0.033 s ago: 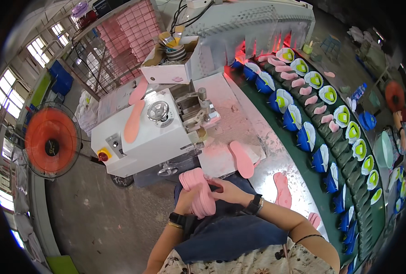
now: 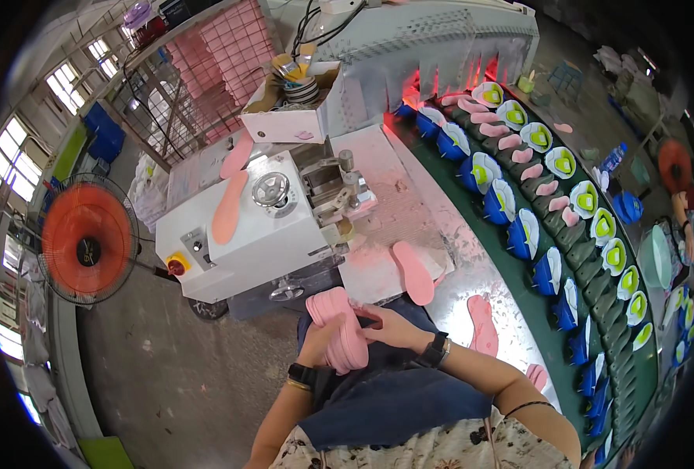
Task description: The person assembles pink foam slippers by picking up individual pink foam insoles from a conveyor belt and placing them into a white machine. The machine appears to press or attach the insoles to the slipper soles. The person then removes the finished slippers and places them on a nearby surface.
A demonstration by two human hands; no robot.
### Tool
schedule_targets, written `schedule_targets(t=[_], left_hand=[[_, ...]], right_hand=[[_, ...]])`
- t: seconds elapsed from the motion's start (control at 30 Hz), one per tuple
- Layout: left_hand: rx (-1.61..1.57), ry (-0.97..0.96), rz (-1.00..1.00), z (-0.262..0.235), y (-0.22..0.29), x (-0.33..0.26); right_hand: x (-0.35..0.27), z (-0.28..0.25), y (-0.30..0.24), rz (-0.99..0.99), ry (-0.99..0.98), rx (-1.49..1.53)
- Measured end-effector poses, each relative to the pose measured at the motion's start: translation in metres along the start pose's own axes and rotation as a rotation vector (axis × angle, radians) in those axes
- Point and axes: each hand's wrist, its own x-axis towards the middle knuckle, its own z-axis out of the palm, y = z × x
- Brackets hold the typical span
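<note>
A thick stack of pink insoles [image 2: 348, 348] is held above my lap. My left hand [image 2: 318, 344] wraps round its left side. My right hand [image 2: 396, 327] grips the right edge, with its fingertips partly hidden between the layers and the palm. Just beyond, a single pink insole [image 2: 413, 273] lies on the worktable's near edge. A white machine [image 2: 245, 227] with a round dial and metal rollers stands ahead, and another pink insole [image 2: 229, 208] rests on its top.
To the right, a green conveyor [image 2: 511, 273] carries blue and white shoe uppers [image 2: 524, 233] and small pink pieces. More pink insoles [image 2: 483, 324] lie on the metal ledge beside it. An orange fan [image 2: 89, 242] stands left; a white box [image 2: 288, 125] with brushes sits behind the machine.
</note>
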Motion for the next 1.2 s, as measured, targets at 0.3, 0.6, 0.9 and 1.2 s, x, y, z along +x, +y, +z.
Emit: schedule_targets(t=[0.3,0.6,0.9,1.2], left_hand=[[0.116,0.033,0.042,-0.012,-0.017,0.008],[0.181,0.071,-0.021,-0.013,-0.005,0.004],[-0.029,-0.091,-0.191,-0.03,-0.032,-0.016],[0.02,-0.322,-0.062,-0.023,-0.032,-0.024]], right_hand=[[-0.002,0.011,0.0,-0.037,0.077,-0.215],[0.006,-0.019,0.019,-0.009,0.336,-0.428],[0.092,-0.122,-0.073,-0.212,0.78,-0.704],[0.085,-0.11,-0.12,-0.193,0.805,-0.796]])
